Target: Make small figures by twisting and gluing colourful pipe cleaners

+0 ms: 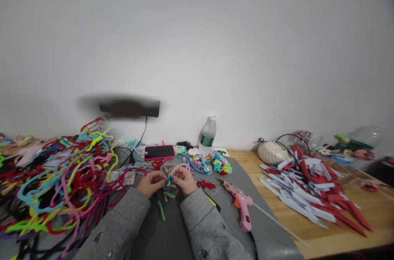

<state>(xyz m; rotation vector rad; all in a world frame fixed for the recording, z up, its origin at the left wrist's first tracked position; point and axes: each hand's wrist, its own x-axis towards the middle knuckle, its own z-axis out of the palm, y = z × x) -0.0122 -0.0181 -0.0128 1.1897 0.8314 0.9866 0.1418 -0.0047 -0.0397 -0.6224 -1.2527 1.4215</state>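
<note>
Both forearms, in grey sleeves, reach forward from the lower edge and slant inward, so that the left hand [152,183] and the right hand [185,181] nearly meet above the grey mat [166,243]. The backs of the hands face up and the fingers curl inward, tips pointing at each other. Each hand has its thumb and fingertips pinched together on one small blue-and-green pipe-cleaner piece [169,180], which sits between the two hands near the middle of the mat; its exact shape is too small to make out. Counted around them: one short green pipe-cleaner length [161,210] lies just below the hands, and one red twisted piece [206,185] lies just right of the right hand. One pink glue gun [243,206] rests farther right, with one long pale rod [281,225] slanting away beside it. Beyond the hands are one smartphone [159,152] in a pink case and one clear plastic bottle [208,133] with a green label, upright by the wall. One tangled heap of pipe cleaners [70,182] fills the left side, its strands too many to count; one pile of red and white paper strips [314,186] covers part of the wooden tabletop [277,215], beside one white ridged ornament [272,153].
</note>
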